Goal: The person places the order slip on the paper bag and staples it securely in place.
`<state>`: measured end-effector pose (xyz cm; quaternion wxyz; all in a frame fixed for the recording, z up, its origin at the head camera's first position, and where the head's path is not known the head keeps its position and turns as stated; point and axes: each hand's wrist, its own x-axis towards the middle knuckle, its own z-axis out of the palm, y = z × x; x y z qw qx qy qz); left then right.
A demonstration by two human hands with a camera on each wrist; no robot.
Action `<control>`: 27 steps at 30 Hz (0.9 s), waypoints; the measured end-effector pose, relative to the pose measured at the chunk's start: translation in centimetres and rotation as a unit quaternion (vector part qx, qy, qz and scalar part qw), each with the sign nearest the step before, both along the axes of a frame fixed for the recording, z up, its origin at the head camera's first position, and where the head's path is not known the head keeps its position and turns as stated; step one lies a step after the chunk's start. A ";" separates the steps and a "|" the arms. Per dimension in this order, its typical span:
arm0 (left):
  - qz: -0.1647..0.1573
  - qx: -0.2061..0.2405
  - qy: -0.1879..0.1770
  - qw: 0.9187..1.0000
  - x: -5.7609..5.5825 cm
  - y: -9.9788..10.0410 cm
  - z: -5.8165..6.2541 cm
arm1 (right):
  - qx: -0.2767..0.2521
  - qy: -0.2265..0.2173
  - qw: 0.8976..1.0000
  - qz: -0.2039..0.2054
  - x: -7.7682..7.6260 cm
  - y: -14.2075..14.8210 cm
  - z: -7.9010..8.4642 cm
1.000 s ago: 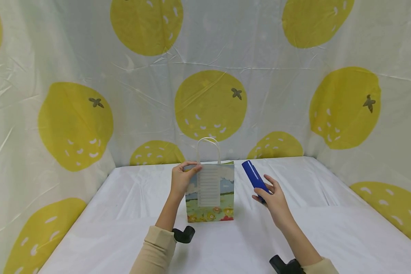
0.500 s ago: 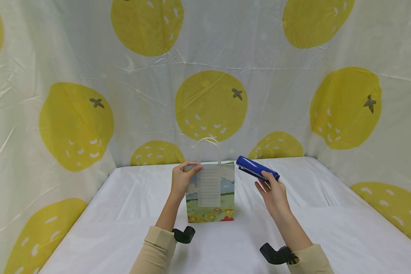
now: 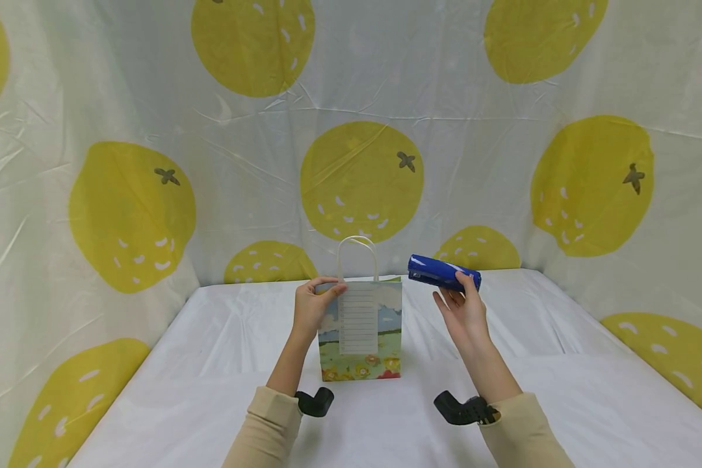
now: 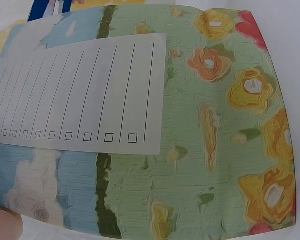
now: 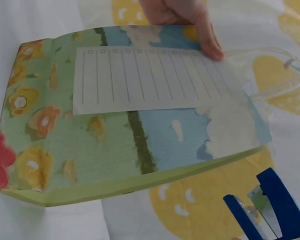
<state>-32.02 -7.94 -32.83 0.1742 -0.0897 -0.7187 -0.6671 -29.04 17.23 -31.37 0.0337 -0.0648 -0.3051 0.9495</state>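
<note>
A paper gift bag (image 3: 389,335), painted with a flowery meadow and sky, stands upright mid-table. Against its front lies a white lined sheet (image 3: 359,322) with a column of small checkboxes. My left hand (image 3: 311,309) pinches the sheet's upper left corner and the bag's top edge, thumb in front. Right of the bag, raised off the table, my right hand (image 3: 468,318) grips a blue stapler (image 3: 442,272) by its rear end. The right wrist view shows the stapler (image 5: 286,207) with its arms spread, apart from the bag.
White twisted handles (image 3: 357,244) rise from the bag's top. A white cloth covers the table (image 3: 222,364), and a lemon-print curtain (image 3: 246,175) hangs behind and at both sides. A black camera mount sits on each wrist.
My right hand has risen and swung the stapler from a steep slant to nearly level, its front toward the bag. My left hand and the bag have stayed in place.
</note>
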 end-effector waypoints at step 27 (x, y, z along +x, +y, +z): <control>-0.003 0.000 0.009 1.000 -0.7 -0.1 -0.5 | -0.078 0.007 0.995 0.059 -1.9 -2.4 3.1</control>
